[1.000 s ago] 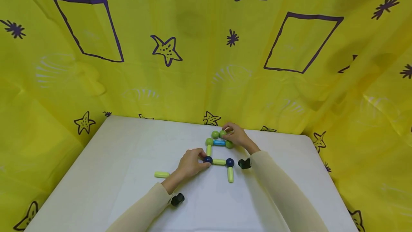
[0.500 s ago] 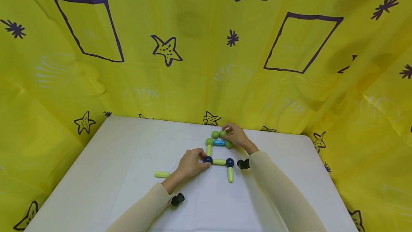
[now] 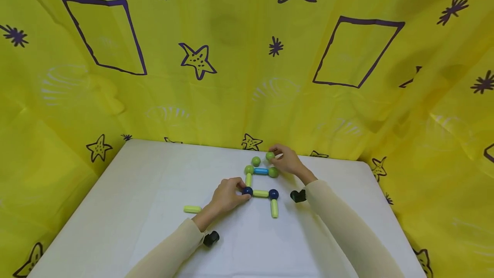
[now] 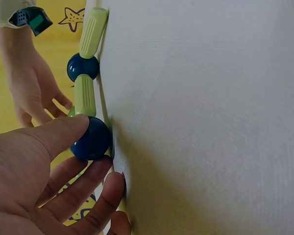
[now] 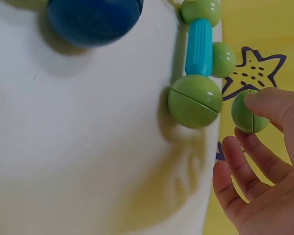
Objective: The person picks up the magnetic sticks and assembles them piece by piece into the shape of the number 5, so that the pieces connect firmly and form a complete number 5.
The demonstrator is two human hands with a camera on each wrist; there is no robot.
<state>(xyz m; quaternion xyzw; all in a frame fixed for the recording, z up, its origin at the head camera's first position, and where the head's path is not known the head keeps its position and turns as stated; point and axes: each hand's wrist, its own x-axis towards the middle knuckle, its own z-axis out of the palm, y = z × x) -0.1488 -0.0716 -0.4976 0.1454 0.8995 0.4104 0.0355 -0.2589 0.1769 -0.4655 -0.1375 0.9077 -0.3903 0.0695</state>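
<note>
My left hand point(image 3: 228, 196) pinches a dark blue ball point(image 4: 91, 139) between thumb and fingers at the left corner of a ball-and-stick shape. From that ball a light green stick point(image 3: 260, 193) runs right to a second blue ball point(image 3: 273, 194), and another stick point(image 3: 248, 179) runs back to a green ball point(image 3: 249, 170). A blue stick point(image 5: 199, 48) joins this one to a green ball point(image 5: 195, 101) on the right. Behind them, my right hand point(image 3: 287, 161) pinches a loose green ball point(image 5: 250, 111) between thumb and fingertips, apart from the shape.
One more green ball point(image 3: 256, 161) lies just behind the shape. A light green stick point(image 3: 274, 208) points forward from the right blue ball. A loose light green stick point(image 3: 191, 209) lies left of my left forearm on the white table point(image 3: 115, 226). A yellow patterned curtain point(image 3: 231, 98) surrounds the table.
My right hand has taken the green ball away from the one beside it, moving it slightly right and back. My left hand stays on the blue ball. The head view has shifted slightly.
</note>
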